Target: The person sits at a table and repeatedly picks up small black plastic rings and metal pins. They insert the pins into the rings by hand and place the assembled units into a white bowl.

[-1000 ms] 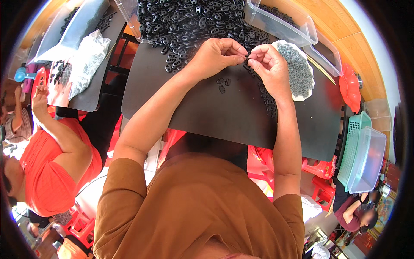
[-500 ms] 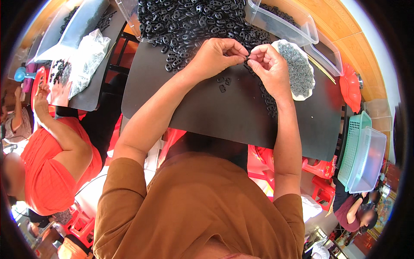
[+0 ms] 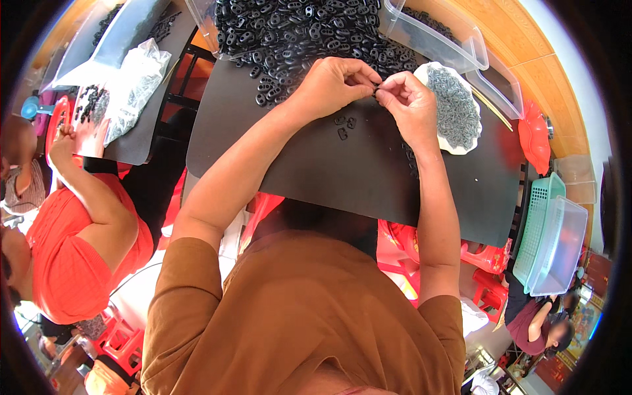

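Above the dark table, my left hand (image 3: pixel 337 87) and my right hand (image 3: pixel 411 108) meet fingertip to fingertip. Both are closed in a pinch on one small black plastic piece (image 3: pixel 376 91), mostly hidden by the fingers. Just beyond them spreads a large pile of black oval plastic pieces with two holes (image 3: pixel 296 36). Several loose small black pieces (image 3: pixel 342 133) lie on the table nearer to me, below my left hand. Beside my right hand stands a white scalloped dish (image 3: pixel 454 150) full of tiny grey metal parts, which look like springs (image 3: pixel 454 108).
Clear plastic bins (image 3: pixel 434 49) flank the pile. Thin sticks (image 3: pixel 490 107) and a red bowl-like dish (image 3: pixel 534 138) lie to the right, above a green basket (image 3: pixel 536 227). More black pieces (image 3: pixel 411 161) lie by my right forearm. At left, a person in red (image 3: pixel 89 243) sits at another table.
My hands stay pinched together, with only slight finger movement around the black piece. The view has shifted a little. At left, the person in red has moved their arm and head slightly.
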{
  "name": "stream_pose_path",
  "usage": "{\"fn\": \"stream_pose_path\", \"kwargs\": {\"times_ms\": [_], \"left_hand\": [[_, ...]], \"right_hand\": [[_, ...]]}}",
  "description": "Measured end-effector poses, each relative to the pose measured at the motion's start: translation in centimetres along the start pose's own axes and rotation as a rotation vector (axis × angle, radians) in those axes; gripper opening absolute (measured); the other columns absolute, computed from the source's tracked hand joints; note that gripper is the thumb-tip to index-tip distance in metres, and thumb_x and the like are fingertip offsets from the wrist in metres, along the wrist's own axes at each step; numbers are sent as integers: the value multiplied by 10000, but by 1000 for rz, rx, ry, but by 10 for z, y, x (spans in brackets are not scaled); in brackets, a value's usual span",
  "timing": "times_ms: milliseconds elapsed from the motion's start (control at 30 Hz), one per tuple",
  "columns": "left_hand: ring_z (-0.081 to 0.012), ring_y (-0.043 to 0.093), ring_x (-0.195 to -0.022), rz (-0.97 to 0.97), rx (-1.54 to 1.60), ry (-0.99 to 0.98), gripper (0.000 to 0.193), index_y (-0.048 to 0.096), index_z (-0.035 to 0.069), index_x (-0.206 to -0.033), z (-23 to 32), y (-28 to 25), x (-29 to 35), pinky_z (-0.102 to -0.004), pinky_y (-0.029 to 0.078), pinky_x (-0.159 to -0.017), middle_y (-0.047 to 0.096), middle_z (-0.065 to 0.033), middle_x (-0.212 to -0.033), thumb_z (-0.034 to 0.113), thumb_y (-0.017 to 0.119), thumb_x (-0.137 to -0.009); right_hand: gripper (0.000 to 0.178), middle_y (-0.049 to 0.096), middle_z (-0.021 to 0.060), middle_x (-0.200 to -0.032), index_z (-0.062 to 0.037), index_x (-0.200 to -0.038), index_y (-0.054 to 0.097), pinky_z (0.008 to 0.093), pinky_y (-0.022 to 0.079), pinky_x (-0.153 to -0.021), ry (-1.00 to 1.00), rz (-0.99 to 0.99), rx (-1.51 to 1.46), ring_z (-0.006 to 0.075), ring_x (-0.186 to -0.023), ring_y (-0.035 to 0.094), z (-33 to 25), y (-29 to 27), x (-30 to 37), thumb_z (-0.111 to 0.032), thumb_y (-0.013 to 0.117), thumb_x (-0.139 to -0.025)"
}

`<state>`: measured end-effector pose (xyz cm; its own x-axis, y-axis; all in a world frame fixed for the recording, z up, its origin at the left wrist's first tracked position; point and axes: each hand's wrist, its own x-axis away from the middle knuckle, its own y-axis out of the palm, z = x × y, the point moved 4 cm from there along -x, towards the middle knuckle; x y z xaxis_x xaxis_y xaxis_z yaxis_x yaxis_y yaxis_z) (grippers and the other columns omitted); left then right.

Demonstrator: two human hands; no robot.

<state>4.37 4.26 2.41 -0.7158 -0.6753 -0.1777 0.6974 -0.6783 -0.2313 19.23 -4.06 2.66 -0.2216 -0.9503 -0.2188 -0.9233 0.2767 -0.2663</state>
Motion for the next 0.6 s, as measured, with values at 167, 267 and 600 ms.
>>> {"fn": "stream_pose_path", "kwargs": {"times_ms": [167,267,600], "left_hand": [[-108,677,-828,31,279,-77,215,683,-6,-1065,-6,4,-2,-239,547,-776,714,-63,-916,92,702,-875],[-118,679,-832,55,430,-100,207,674,-13,-1052,-13,5,-2,-242,550,-784,704,-66,-921,117,698,-892],[-106,668,-783,59,191,-146,140,682,-7,-936,-7,5,1,-236,548,-734,700,-55,-854,129,687,-900]], "right_hand": [[105,650,13,-849,-23,-890,605,228,519,-729,24,28,-177,73,-786,617,-1,-5,-2,29,686,-850],[107,652,16,-853,-23,-892,603,227,523,-731,19,38,-163,73,-793,620,-2,-4,-3,28,688,-851],[112,655,15,-839,-21,-885,605,220,523,-722,3,36,-121,68,-778,621,-2,1,-1,39,689,-842]]}}
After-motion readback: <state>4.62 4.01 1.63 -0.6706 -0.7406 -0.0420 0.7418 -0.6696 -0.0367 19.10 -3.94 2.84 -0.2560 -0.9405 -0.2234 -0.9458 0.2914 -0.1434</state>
